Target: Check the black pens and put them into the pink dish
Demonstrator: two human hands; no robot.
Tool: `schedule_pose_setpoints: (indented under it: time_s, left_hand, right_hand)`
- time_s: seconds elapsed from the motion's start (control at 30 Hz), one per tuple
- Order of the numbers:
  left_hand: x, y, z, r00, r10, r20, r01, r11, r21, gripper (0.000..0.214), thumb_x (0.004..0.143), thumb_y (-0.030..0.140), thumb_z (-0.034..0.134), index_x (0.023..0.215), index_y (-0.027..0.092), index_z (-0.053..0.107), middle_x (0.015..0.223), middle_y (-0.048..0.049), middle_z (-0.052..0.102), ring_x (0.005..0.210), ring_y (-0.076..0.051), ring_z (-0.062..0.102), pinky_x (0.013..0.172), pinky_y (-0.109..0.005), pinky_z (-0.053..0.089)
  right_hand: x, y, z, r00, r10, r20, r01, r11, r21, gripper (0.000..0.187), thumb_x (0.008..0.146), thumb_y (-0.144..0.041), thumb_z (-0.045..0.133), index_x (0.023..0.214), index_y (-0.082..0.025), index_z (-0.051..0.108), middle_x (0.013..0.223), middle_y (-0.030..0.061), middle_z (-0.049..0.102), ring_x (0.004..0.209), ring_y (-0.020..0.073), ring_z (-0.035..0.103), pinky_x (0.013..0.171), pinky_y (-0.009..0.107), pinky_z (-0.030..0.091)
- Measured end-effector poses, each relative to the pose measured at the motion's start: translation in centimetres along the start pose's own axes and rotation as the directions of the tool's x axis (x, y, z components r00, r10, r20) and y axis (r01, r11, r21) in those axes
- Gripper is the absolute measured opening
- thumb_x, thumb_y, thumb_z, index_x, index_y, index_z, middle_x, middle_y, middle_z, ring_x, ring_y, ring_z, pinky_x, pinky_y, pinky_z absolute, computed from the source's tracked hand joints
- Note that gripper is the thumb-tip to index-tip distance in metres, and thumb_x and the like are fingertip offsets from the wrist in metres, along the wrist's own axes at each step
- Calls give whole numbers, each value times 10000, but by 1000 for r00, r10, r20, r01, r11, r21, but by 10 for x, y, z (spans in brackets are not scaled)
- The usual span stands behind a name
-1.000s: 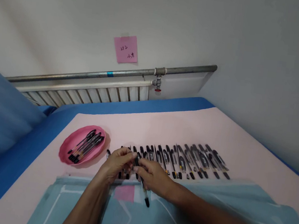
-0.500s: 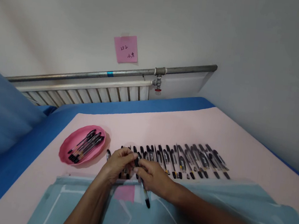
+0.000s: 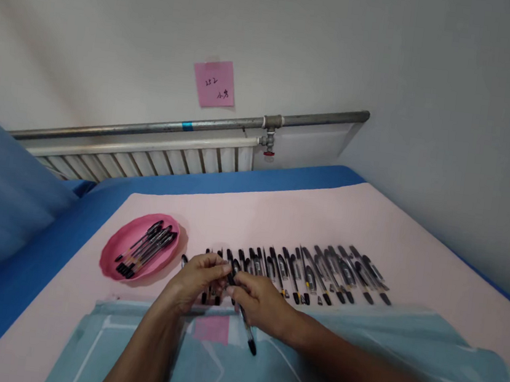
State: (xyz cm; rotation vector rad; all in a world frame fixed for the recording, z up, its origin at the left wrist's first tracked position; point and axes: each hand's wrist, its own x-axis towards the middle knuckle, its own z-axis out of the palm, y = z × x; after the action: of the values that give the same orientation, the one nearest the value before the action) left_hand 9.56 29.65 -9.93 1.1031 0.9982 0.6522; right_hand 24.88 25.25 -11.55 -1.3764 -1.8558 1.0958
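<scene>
My right hand (image 3: 260, 301) is closed round a black-and-clear pen (image 3: 247, 329), which slants down toward me with its dark end lowest. At the pen's upper end, the thumb and fingertips of my left hand (image 3: 200, 277) are pinched together. My fingers hide exactly which part the left one grips. Just beyond both hands, a row of pen parts (image 3: 283, 267) lies on the pink sheet, with dark caps, clear barrels and small tips among them. A few pieces (image 3: 210, 297) show under my left hand.
Left of my hands, a pink scalloped dish (image 3: 109, 263) holds several pens (image 3: 148, 249). The pink sheet (image 3: 252, 215) lies over a blue cover (image 3: 237, 181). Blue-green cloth (image 3: 125, 342) runs along the near edge. Behind are a radiator (image 3: 170, 159) and a metal pipe (image 3: 142, 127).
My left hand has shifted very slightly left and down at the pen's upper end. My right hand and the pen stay almost in place.
</scene>
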Motion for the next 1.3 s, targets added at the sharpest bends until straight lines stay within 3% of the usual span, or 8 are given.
schedule_pose_setpoints:
  time_s: [0.1,0.3,0.87,0.97,1.07,1.17,1.23,1.3]
  left_hand:
    - [-2,3,-2,999,-11,44,11,1000,-3,282,620,391,655,746,147,591,552,18,548,472,-82,500,478,-200,384]
    - [0,-1,2,997,10,-72,1,988,151,330,655,466,600,596,174,459,436,59,456,345,-71,419,367,-188,316]
    - [-4,0,-5,997,-18,80,4,987,163,263,674,409,593,705,158,519,453,50,475,378,-76,427,408,-193,333]
    - [-4,8,-21,994,84,-63,-67,967,244,287,707,429,533,766,149,547,524,22,519,426,-87,448,445,-205,342]
    - [-1,9,-40,903,236,-359,33,795,606,262,748,389,459,689,148,541,540,-11,535,450,-113,456,460,-224,311]
    - [3,4,-52,832,323,-451,272,470,839,222,737,303,450,638,140,564,586,-86,583,578,-191,538,527,-266,316]
    - [2,-1,-54,842,299,-448,306,419,855,203,712,281,471,632,136,588,617,-127,605,671,-237,569,572,-286,326]
    - [0,-4,-53,875,253,-414,265,466,844,166,673,267,512,611,140,599,608,-143,610,717,-260,579,602,-293,337]
  right_hand:
    - [0,0,0,1000,2,-7,-2,1000,-2,230,796,-251,434,593,-181,351,513,-62,377,501,73,381,462,184,242]
    - [-1,-2,-1,1000,-30,0,30,999,-22,207,804,-244,425,612,-182,379,511,-59,405,501,76,396,465,186,248]
    - [0,2,1,1000,-9,10,9,1000,19,179,792,-241,437,627,-170,423,538,-56,415,517,72,384,466,180,248]
    - [0,2,1,1000,5,9,-5,1000,-2,240,811,-277,423,600,-177,366,518,-57,377,508,72,368,458,185,225]
    - [-1,2,0,1000,1,22,-1,1000,-15,278,822,-321,417,597,-183,329,508,-61,347,490,69,349,447,189,207]
    - [-2,3,1,1000,-1,26,1,1000,-23,286,827,-347,412,606,-186,327,508,-61,343,482,68,341,445,192,198]
    - [-3,4,2,1000,-1,31,2,1000,-22,280,830,-351,408,615,-187,334,510,-62,346,479,68,345,447,193,197]
    - [-3,5,2,999,-6,37,7,1000,-14,278,833,-358,407,624,-189,337,508,-65,344,473,66,342,449,192,200]
